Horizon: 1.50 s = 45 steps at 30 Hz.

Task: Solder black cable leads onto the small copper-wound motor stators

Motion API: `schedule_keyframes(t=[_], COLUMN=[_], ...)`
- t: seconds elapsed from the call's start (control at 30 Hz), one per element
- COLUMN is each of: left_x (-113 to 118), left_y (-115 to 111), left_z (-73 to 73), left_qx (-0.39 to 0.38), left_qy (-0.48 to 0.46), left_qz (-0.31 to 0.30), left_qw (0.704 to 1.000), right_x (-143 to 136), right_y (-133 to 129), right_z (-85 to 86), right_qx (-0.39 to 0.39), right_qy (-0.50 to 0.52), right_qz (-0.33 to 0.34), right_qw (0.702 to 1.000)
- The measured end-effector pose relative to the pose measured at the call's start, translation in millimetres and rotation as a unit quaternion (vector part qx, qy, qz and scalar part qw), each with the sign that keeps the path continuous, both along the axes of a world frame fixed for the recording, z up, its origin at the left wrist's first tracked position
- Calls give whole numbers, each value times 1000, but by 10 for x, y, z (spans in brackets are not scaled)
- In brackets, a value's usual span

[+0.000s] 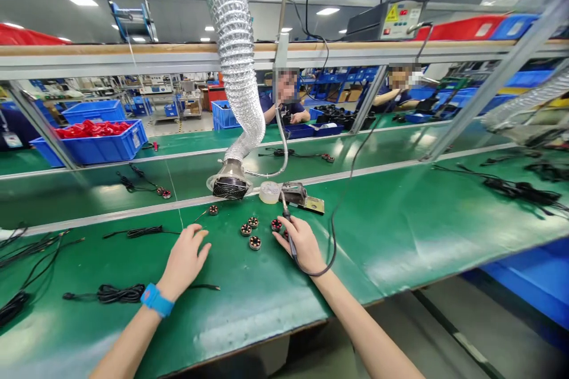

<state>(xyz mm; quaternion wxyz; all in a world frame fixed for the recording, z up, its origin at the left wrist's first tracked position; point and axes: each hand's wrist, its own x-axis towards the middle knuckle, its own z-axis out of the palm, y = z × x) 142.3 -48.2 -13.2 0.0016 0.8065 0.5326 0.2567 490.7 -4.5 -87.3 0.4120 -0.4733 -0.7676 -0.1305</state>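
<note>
My left hand (185, 257), with a blue band on the wrist, hovers over the green bench with thumb and fingers apart. A thin wire (174, 189) runs down to its fingertips; whether it touches them I cannot tell. My right hand (303, 243) is closed round a soldering iron (291, 243), its tip pointing away from me and its cord looping below. Beside the right fingers is a small round motor stator (276, 225) with red on it, and another is partly hidden by the hand. Copper-coloured stators (255, 242) lie between the hands, and one stator (213, 209) sits farther back.
A fume hose (233, 59) hangs over the bench, ending near a tape roll (269, 192) and an iron stand (302, 196). Coiled black cables (120, 293) lie at left, more cables (520, 189) at right. Behind are a blue bin (102, 145) of red parts and two people.
</note>
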Motion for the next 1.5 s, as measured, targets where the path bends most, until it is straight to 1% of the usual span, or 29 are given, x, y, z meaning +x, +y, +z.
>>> schedule_keyframes(t=[0.1,0.2,0.3,0.43,0.53,0.63,0.7,0.77,0.9,1.0,1.1,1.23,1.3,1.37,1.43,1.5], left_x=[-172,-217,-197,-191,-191,-155,-114,-71,-18,4,36,86,96,91,74,54], left_y=[268,362,365,350,329,290,261,233,194,190,212,260,290,327,375,432], left_z=[-83,-177,-231,-248,-241,-225,-213,-203,-202,-225,-260,-274,-258,-231,-203,-183], left_qx=[-19,-67,-100,-117,-126,-135,-148,-158,-195,-213,-222,-249,-264,-282,-301,-315], left_qy=[36,53,28,-45,-107,-143,-159,-156,-139,-173,-194,-213,-221,-232,-244,-245], left_qz=[52,91,93,43,10,-4,-3,7,48,50,57,78,72,53,33,26], left_qw=[998,992,990,991,986,980,976,975,970,960,954,942,936,930,921,916], right_x=[-124,-311,-492,-629,-657,-687,-752,-872,-1238,-1506,-1659,-1666,-1628,-1590,-1561,-1543], right_y=[-128,-248,-322,-330,-321,-336,-353,-358,-296,-204,-130,-95,-89,-78,-59,-35], right_z=[-20,-58,-63,-9,31,51,57,65,80,76,56,37,42,51,56,54], right_qx=[13,-8,-62,-130,-151,-163,-163,-166,-189,-198,-202,-222,-235,-245,-250,-251], right_qy=[16,23,25,44,42,53,69,86,87,81,98,164,201,220,223,226], right_qz=[17,46,89,145,162,162,162,163,183,208,230,278,301,316,316,305], right_qw=[1000,999,994,980,974,972,971,969,961,954,947,920,902,890,888,890])
